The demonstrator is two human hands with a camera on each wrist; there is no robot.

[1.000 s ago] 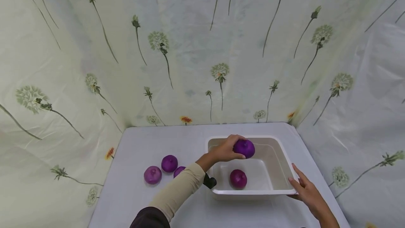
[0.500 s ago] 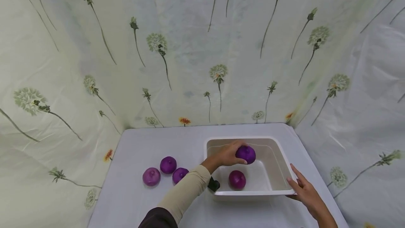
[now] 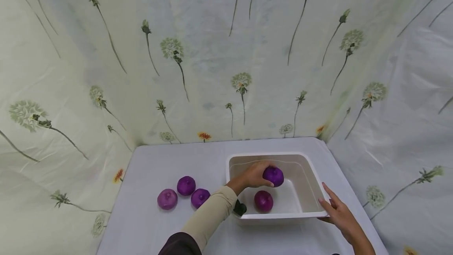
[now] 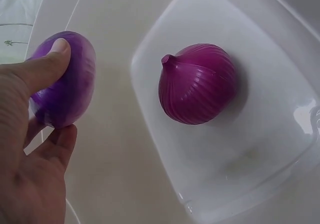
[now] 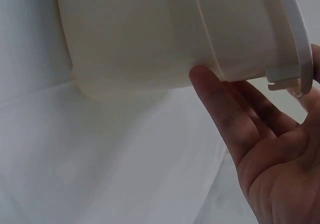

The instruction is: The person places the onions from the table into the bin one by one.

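Observation:
My left hand [image 3: 256, 174] grips a purple onion [image 3: 273, 176] over the inside of a white plastic tub [image 3: 276, 216]. In the left wrist view the thumb lies across this onion's [image 4: 67, 79] side, with fingers beneath it. A reddish-purple onion [image 3: 263, 201] rests on the tub floor, its stem stub plain in the left wrist view. At the tub's near right corner my right hand [image 3: 337, 212] holds the rim, thumb on top. The right wrist view has its fingers [image 5: 217, 101] against the outer wall [image 5: 135, 49] below the rim.
Left of the tub, a pinkish onion [image 3: 167, 199] and two purple onions, one farther back [image 3: 186, 185] and one nearer [image 3: 200, 198], sit on the white-covered table [image 3: 141, 231]. Flower-printed sheeting [image 3: 209, 58] encloses the back and sides. A black wrist device [image 3: 240, 208] overlaps the tub's left edge.
My left hand has sunk a little lower over the tub, still holding the purple onion. The right hand keeps its hold on the rim. The head view has shifted slightly.

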